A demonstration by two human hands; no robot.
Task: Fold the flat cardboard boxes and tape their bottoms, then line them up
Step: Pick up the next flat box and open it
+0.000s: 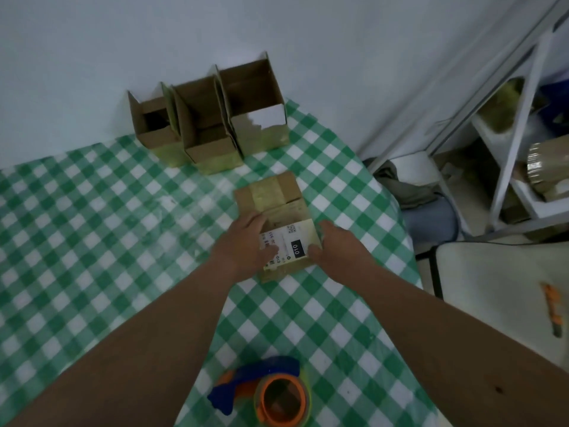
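— So where was the box when you looked?

— Right in the middle of the green-checked tablecloth (92, 229), lying on its side. I saw the cardboard box (277, 208) with its taped end turned away from me, a strip of yellowish tape across the flaps, and a white label (288, 241) on the upper face.

— And the hands?

— I had both on it. My left hand (246, 241) gripped the near left edge, thumb curled over the label and fingers over the top. My right hand (335, 245) clasped the near right corner, fingers wrapped down the side. Neither was slack.

— Anything else done already?

— Three folded boxes (209, 124) stood upright, open tops up, side by side and touching, against the wall (277, 26) at the far edge of the cloth. The held box lay apart from them, nearer me.

— And the tape?

— A tape dispenser (268, 392), blue and orange, sat on the cloth close to me, between my forearms, untouched. White shelving (517, 149) stood off to the right.
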